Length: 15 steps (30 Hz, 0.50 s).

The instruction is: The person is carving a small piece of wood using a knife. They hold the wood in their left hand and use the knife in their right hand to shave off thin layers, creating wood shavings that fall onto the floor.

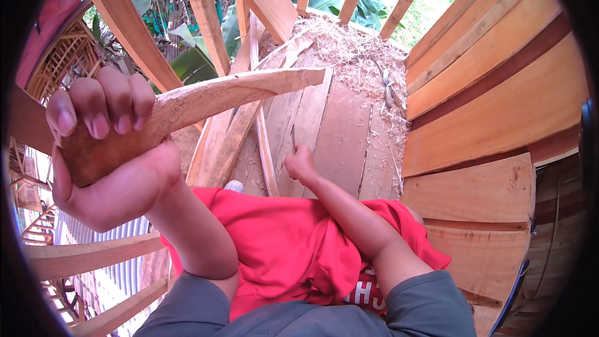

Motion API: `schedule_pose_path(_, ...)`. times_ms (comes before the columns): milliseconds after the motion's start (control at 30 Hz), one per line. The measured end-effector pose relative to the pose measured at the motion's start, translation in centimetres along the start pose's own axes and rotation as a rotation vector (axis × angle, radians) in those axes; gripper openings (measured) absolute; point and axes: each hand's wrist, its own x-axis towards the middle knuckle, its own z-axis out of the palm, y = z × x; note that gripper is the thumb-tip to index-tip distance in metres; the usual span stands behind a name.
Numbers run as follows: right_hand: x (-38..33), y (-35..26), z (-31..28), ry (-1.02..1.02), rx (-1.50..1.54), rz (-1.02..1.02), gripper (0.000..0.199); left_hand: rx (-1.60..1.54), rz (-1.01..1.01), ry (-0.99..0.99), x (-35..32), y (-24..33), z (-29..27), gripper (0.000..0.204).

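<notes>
At the left, raised close to the camera, my left hand [134, 178] is wrapped round the thick end of a wooden board piece [234, 97]. The piece points right and slightly upward, with a rough, uneven upper edge and a narrower far end. Lower down in the middle, my right hand [301, 165] is closed round a thin, dark, blade-like tool [293, 135] that sticks up from the fist. Its handle is hidden by the fingers, so its exact kind cannot be told. The tool and the board piece are apart.
Red cloth [262, 243] covers my lap. Beyond it lies a plank floor [343, 131] with wood shavings [355, 47] heaped at the far end. Loose wood strips [234, 143] lie left of centre. A board wall [493, 93] stands at the right, and upright posts [206, 15] rise at the far left.
</notes>
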Motion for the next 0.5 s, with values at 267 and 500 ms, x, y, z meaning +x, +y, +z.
schedule_pose_path(267,0.4,-0.4,0.3,0.002,-0.165,-0.038,0.045,0.008,-0.021,-0.022,-0.2,0.3,0.0,0.020)
schedule_pose_path(500,2.1,1.4,1.0,0.095,-0.358,-0.176,0.034,-0.042,-0.036,-0.083,-0.3,0.5,0.7,0.020)
